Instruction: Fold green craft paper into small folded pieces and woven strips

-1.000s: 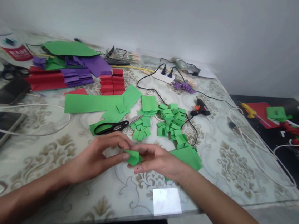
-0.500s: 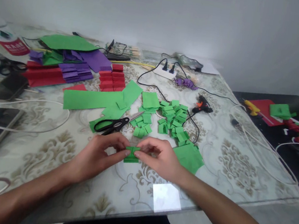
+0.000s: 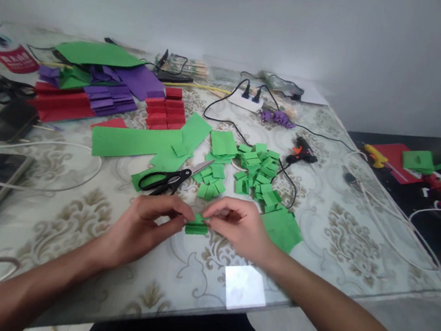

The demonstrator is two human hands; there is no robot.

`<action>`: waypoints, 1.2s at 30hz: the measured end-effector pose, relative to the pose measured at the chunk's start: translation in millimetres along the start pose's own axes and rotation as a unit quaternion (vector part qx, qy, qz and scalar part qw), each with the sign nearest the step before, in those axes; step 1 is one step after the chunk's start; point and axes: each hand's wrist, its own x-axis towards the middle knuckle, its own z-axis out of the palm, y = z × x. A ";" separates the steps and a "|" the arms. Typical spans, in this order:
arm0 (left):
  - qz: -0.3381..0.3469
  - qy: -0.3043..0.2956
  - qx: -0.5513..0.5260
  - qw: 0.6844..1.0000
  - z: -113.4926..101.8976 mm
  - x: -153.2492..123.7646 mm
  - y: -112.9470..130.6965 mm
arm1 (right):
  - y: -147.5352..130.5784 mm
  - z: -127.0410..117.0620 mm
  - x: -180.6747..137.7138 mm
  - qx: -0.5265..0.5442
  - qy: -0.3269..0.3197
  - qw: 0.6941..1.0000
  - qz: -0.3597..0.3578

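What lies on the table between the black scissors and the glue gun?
Heaps of small green paper pieces, seen in the head view, between the scissors and the glue gun.

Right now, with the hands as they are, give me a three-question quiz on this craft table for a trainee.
1. True or false: the left hand and the right hand pinch the same folded green paper piece.
2. Which tool lies just beyond the left hand? A) black-handled scissors B) a stapler C) a ruler
3. Name the tool with the orange trigger lying to the right of the pile of small green squares.
Key: 1 true; 2 A; 3 the hot glue gun.
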 end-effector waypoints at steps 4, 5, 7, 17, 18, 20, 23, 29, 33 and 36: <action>0.012 0.011 -0.002 1.000 -1.0 0.9 1.0 | -7.8 -2.4 -1.5 0.006 -0.018 1.000 -0.005; 0.025 0.014 -0.001 1.000 -1.2 0.8 1.5 | -9.6 -2.5 -2.1 0.017 -0.022 1.000 -0.003; 0.064 0.025 0.010 0.998 -1.5 0.5 2.2 | -11.9 -2.0 -3.3 0.041 -0.031 0.999 0.012; 0.131 0.064 0.086 0.986 1.1 -3.4 1.3 | -0.9 6.2 -2.0 0.095 -0.034 0.994 0.052; 0.134 0.061 0.090 0.985 0.7 -3.7 2.0 | -0.7 5.8 -1.5 0.093 -0.032 0.993 0.057; 0.137 0.046 0.098 0.985 -1.0 -4.2 4.1 | -0.6 5.0 -1.0 0.082 -0.028 0.994 0.060; 0.123 0.017 0.096 0.988 -4.2 -4.7 7.2 | -0.1 5.2 -1.0 0.047 -0.014 0.998 0.044; 0.075 0.003 0.121 0.990 1.1 -3.9 2.3 | 2.8 9.7 -3.6 -0.016 0.003 1.000 -0.008; 0.058 -0.003 0.135 0.989 5.6 -3.4 -3.3 | 5.2 10.1 -3.9 -0.016 0.011 1.000 -0.008; 0.011 -0.004 0.109 0.994 5.6 -1.7 -3.6 | 7.2 10.0 -3.3 0.006 0.021 1.000 0.001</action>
